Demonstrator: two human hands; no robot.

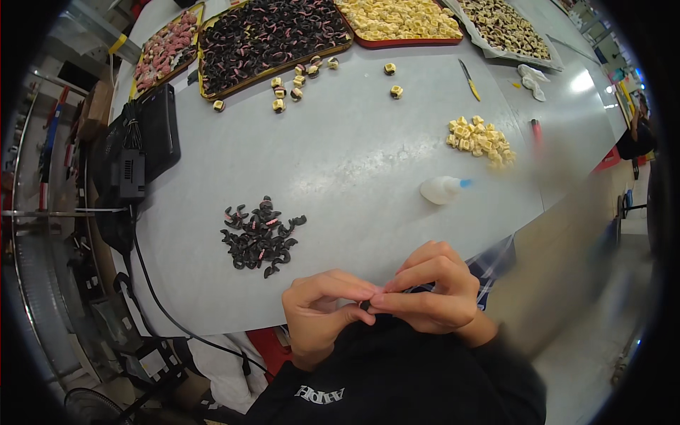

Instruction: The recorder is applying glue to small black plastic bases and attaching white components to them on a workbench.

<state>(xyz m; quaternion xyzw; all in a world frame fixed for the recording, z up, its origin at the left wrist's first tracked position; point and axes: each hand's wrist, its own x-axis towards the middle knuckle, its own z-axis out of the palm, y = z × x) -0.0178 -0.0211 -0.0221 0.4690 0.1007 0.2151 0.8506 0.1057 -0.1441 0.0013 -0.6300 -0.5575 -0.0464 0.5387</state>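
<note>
My left hand (320, 310) and my right hand (435, 294) meet at the table's near edge, fingertips pinched together. Between them is a small black piece (365, 305), mostly covered by the fingers; it looks like the curved pieces nearby. To the left of my hands lies a loose pile of black curved pieces (258, 244), some with pink parts. Farther right, a heap of small pale yellow blocky pieces (482, 138) sits on the table. A white squeeze bottle with a blue tip (440, 189) lies on its side beyond my right hand.
Along the back stand trays of pink pieces (164, 53), black pieces (273, 35), yellow pieces (400, 20) and mixed ones (504, 27). Several yellow-and-dark assembled pieces (279, 106) are scattered before them. A yellow-handled knife (470, 81), crumpled tissue (533, 82) and black device with cables (157, 134) are also on the table.
</note>
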